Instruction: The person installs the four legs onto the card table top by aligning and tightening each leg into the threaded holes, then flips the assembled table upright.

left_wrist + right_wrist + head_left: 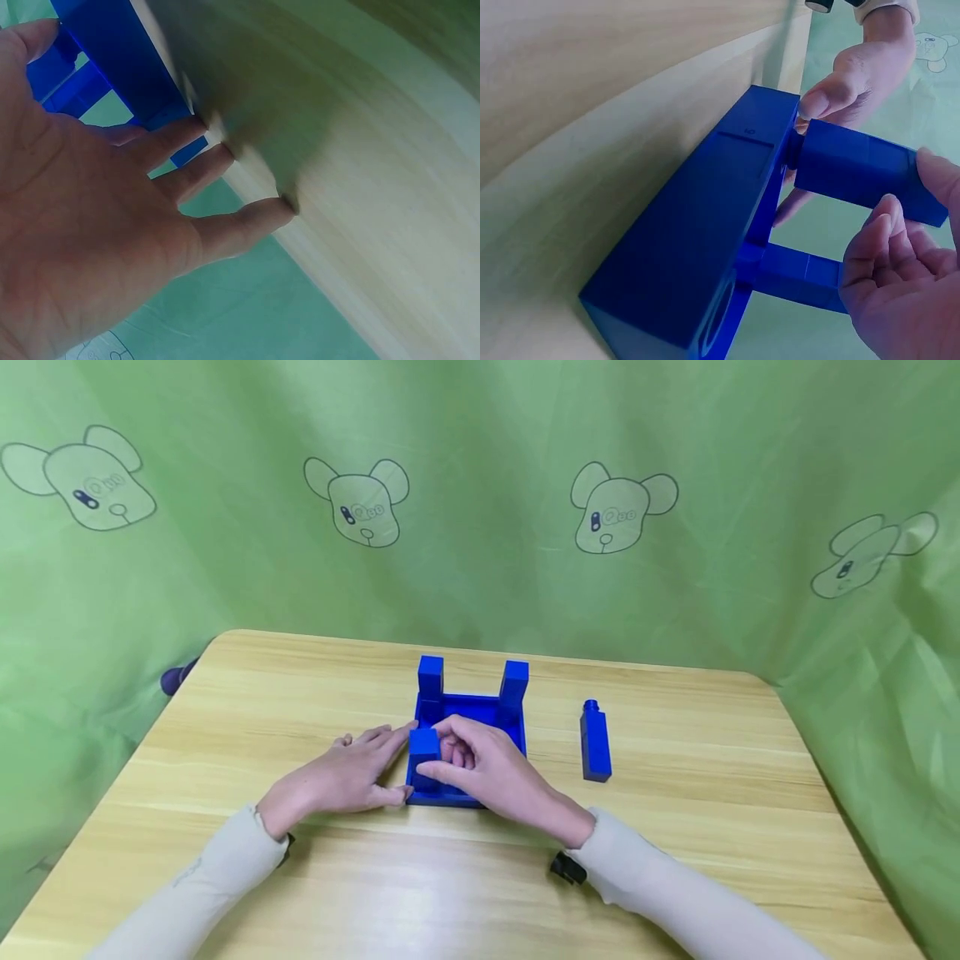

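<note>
A blue square frame-like base with a raised rim lies on the table, two blue legs standing at its far corners. At the near left corner my right hand pinches a third blue leg between thumb and fingers. The right wrist view shows a narrow neck between this leg and the base, and a round socket at another corner. Along the base's left side rests my left hand, fingers extended, thumb tip touching near the front corner.
Right of the base, a loose blue leg with a threaded end lies on the wooden table. A green curtain with printed mouse-like heads hangs behind and at both sides. Something dark shows beyond the table's left edge.
</note>
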Motion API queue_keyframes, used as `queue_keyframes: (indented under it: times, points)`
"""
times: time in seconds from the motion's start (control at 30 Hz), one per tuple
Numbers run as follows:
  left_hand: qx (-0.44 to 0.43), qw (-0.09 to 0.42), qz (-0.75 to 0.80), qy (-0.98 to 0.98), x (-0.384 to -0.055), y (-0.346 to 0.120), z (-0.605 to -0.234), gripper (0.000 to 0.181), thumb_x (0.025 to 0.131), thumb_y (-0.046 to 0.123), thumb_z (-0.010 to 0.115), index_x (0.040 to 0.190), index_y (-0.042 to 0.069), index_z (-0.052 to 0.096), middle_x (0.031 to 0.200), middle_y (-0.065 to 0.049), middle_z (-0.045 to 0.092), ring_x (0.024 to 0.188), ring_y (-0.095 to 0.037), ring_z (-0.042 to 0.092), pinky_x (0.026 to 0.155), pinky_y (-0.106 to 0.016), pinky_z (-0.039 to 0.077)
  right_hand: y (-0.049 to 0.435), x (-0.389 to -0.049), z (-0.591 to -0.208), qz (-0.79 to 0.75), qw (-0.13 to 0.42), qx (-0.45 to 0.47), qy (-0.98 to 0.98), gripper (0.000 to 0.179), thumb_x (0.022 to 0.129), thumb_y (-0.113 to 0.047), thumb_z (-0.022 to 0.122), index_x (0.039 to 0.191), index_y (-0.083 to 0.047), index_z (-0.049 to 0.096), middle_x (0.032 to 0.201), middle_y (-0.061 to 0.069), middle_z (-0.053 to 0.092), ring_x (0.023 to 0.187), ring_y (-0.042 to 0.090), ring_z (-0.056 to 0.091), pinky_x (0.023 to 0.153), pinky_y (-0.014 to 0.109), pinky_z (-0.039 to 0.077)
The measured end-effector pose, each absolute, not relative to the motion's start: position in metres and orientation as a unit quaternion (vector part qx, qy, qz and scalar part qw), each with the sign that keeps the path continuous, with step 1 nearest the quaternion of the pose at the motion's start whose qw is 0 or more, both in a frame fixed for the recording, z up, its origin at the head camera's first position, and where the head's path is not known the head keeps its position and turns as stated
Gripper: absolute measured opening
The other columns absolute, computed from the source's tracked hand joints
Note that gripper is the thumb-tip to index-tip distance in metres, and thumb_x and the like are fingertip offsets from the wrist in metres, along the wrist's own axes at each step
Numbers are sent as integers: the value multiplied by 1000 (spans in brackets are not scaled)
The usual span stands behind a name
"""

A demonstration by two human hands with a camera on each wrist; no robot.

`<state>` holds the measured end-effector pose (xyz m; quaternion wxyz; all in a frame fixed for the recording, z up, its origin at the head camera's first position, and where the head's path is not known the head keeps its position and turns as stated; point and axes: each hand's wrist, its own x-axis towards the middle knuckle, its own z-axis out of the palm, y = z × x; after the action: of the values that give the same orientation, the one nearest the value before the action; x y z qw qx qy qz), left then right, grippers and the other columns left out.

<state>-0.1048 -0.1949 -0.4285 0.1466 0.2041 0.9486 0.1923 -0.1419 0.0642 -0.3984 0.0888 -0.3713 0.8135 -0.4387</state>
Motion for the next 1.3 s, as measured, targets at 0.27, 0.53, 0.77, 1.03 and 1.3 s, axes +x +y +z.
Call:
queue_keyframes:
  times: [0.27, 0.53, 0.77, 1.03, 1.3]
  points:
    - [205, 147, 192, 948, -106, -195, -429, 99, 106, 58, 62, 176, 7, 14, 172, -26, 32, 160, -48, 26, 118, -81, 23, 65, -140, -400, -424, 64, -369, 825, 30, 100, -31, 84, 121, -16, 70, 98, -6, 64, 75, 18, 60, 66, 29, 52]
    - [201, 149, 192, 949, -106, -197, -429, 100, 105, 57, 64, 176, 8, 14, 172, -26, 32, 160, -48, 26, 118, -81, 23, 63, -138, -401, -438, 71, -360, 821, 29, 99, -34, 85, 117, -19, 69, 89, -8, 66, 69, 16, 59, 60, 29, 51]
    - [212, 147, 197, 946, -105, -194, -430, 101, 104, 59, 64, 176, 6, 15, 172, -27, 32, 159, -50, 26, 117, -82, 23, 61, -141, -404, -430, 65, -374, 819, 43, 97, -35, 87, 131, -13, 71, 95, -1, 65, 72, 11, 57, 63, 28, 51]
    - [202, 156, 204, 945, -103, -199, -430, 101, 104, 58, 66, 176, 8, 16, 173, -27, 31, 161, -48, 23, 118, -82, 19, 58, -141, -404, -435, 67, -387, 811, 33, 102, -32, 82, 126, -11, 73, 98, -2, 63, 80, 19, 61, 69, 28, 53]
    - [208, 151, 201, 945, -105, -198, -430, 100, 104, 57, 64, 176, 7, 16, 173, -25, 32, 160, -48, 25, 117, -83, 21, 62, -140, -406, -428, 63, -376, 820, 32, 99, -29, 84, 125, -15, 72, 95, -8, 67, 71, 12, 60, 62, 29, 53]
